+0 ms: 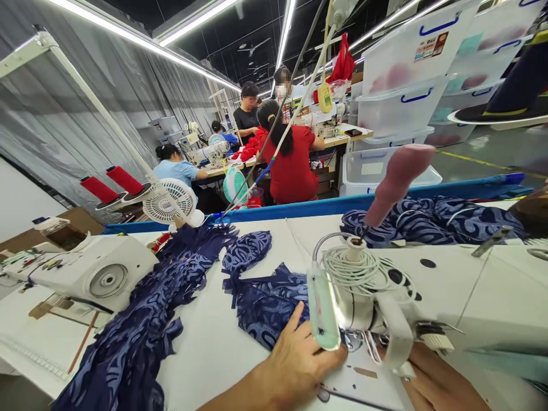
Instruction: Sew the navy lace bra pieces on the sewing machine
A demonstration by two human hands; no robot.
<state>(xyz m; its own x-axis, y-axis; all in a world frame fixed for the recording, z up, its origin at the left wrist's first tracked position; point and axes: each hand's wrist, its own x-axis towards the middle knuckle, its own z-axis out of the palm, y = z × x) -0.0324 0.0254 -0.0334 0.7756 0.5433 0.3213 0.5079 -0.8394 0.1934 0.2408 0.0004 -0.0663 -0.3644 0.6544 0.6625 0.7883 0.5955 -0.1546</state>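
At the far left a white sewing machine (109, 277) sits beside a long trail of navy patterned fabric (171, 291) that slants across the white tabletop (205, 354). Next comes a small rounded piece (248, 250), then the navy fabric piece (268, 302), which lies ahead and to the left of the left hand (302, 357). Its long axis runs roughly left to right, toward the needle area, its right end hidden behind the pale green lamp (323, 314). The left hand is the nearer one, fingers spread, laid over the piece's near right edge rather than gripping it. Farther right, past the upright of the closer machine (391, 325), the right hand (422, 365) is mostly hidden; I cannot tell whether it grips anything.
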